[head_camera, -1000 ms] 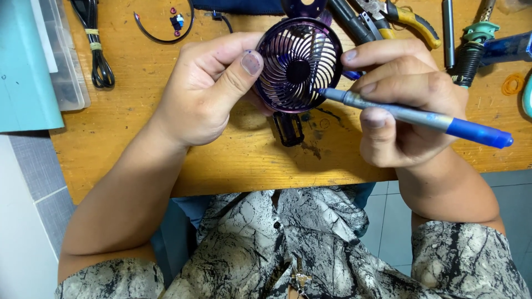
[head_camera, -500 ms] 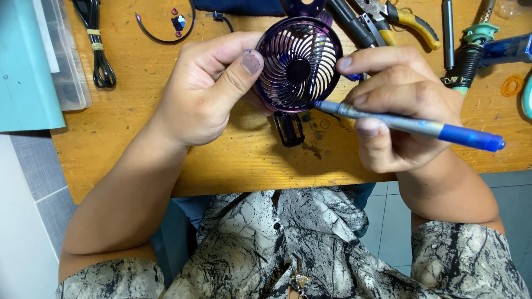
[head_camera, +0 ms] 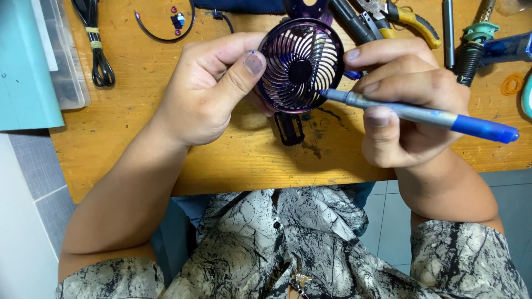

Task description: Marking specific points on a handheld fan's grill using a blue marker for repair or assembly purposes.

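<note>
My left hand (head_camera: 213,88) holds a small round purple fan (head_camera: 301,65) by its left rim, thumb pressed on the spiral front grille. A short black stub hangs below the fan. My right hand (head_camera: 407,105) grips a slim tool with a grey shaft and blue handle (head_camera: 421,115). Its tip touches the fan's right edge. Both hands hover over the wooden workbench (head_camera: 238,149).
Pliers with yellow handles (head_camera: 402,16) and other hand tools lie at the back right. A coiled black cable (head_camera: 97,52) and a clear plastic box (head_camera: 64,55) sit at the left. A thin wire with small parts (head_camera: 166,25) lies behind my left hand.
The tool's tip has slid left and slightly up, from below the fan's rim to its right edge. The left hand and fan stay put.
</note>
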